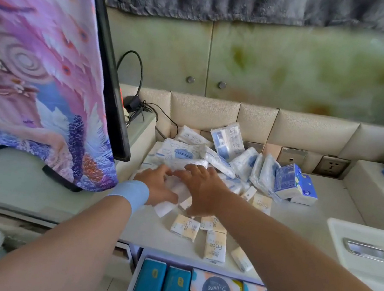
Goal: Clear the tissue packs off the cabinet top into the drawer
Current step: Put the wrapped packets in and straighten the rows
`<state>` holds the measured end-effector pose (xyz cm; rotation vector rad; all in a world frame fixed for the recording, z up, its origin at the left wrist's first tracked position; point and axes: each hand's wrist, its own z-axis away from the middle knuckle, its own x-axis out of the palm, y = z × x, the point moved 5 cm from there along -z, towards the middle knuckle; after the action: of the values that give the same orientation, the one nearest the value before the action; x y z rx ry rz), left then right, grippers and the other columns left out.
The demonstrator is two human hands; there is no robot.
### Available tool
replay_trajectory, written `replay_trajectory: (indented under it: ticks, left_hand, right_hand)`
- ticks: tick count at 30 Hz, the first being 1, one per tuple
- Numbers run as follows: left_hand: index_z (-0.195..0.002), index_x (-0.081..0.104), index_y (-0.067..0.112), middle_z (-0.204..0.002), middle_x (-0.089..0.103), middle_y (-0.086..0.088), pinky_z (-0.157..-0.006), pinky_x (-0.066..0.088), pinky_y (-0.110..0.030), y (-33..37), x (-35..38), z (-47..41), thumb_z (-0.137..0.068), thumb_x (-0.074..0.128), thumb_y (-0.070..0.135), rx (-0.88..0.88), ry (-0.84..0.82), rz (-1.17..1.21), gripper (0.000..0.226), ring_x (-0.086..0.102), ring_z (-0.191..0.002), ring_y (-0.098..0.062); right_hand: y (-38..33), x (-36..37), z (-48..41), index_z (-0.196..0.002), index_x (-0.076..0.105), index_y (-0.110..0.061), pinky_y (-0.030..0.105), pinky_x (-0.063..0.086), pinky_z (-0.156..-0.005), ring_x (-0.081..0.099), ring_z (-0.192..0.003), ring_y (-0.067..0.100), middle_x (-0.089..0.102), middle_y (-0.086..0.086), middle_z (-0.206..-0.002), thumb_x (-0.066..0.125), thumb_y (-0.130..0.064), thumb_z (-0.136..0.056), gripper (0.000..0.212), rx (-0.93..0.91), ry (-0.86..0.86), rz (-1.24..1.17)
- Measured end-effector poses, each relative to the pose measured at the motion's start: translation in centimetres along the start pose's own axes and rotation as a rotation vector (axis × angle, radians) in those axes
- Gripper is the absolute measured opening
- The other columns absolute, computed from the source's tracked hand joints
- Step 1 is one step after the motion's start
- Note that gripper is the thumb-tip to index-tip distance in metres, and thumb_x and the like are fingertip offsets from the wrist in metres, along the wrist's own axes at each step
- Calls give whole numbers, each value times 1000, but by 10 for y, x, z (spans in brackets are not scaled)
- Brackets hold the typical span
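A heap of white and blue tissue packs (224,156) lies at the back of the pale cabinet top (300,222). A blue boxy pack (296,183) stands at the heap's right end. Several small yellow "Face" packs (184,228) lie nearer the front edge. My left hand (156,185), with a blue wristband, and my right hand (201,190) meet at the heap's near left side, fingers curled round white packs (165,207) held between them. Below, the open drawer (136,275) holds teal packs (149,288) and "S.pure" packs (217,289).
A screen under a purple patterned cover (35,55) stands at the left, close to my left wrist. Cables and a plug (141,109) lie behind it. Wall sockets (332,166) sit at the back right. A white lid with a chrome handle (371,249) rests at the right.
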<state>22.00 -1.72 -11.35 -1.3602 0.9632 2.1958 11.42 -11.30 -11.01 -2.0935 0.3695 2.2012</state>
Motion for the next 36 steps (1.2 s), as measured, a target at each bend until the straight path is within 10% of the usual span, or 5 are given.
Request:
replay_trajectory:
  ticks: [6, 13, 22, 26, 36]
  left_hand:
    - [-116, 57, 34, -117, 61, 10, -94, 46, -32, -10, -10, 10, -67, 69, 51, -20, 35, 486, 54, 58, -107, -17]
    - [-149, 22, 18, -152, 24, -10, -115, 27, -41, -40, 3, 10, -90, 54, 30, -243, 30, -351, 69, 20, -143, -32]
    - [-152, -11, 6, -160, 13, -13, -114, 30, -46, -47, 10, -2, -76, 72, 59, -448, -91, -150, 125, 23, -145, -34]
    - [-153, -2, 13, -157, 21, -11, -110, 36, -45, -48, 10, -2, -67, 80, 59, -383, -50, -102, 128, 30, -142, -32]
    - [-156, -4, 24, -158, 22, -6, -108, 37, -39, -17, 6, 21, -80, 78, 23, -242, -104, 118, 112, 34, -140, -31]
  right_hand:
    - [4, -20, 4, -118, 59, -26, 39, 44, -90, 57, -103, 25, 55, -1, -118, 64, -17, -79, 40, -34, 186, -65]
    - [30, -17, 28, -128, 53, -27, 33, 41, -63, 57, -103, 28, 34, 1, -145, 52, 10, -83, 58, 24, 103, -124]
    - [52, 13, 28, -135, 40, -39, 40, 46, -93, 55, -112, 26, 54, 3, -136, 53, -31, -87, 50, 346, -97, -508]
    - [50, 20, 25, -150, 20, -31, 48, 29, -112, 39, -133, 30, 46, 4, -145, 70, -72, -67, 105, 407, -117, -365]
    - [50, 0, 43, -146, 41, -23, 31, 56, -78, 62, -102, 21, 57, 4, -130, 90, -9, -64, 96, 615, 67, -1148]
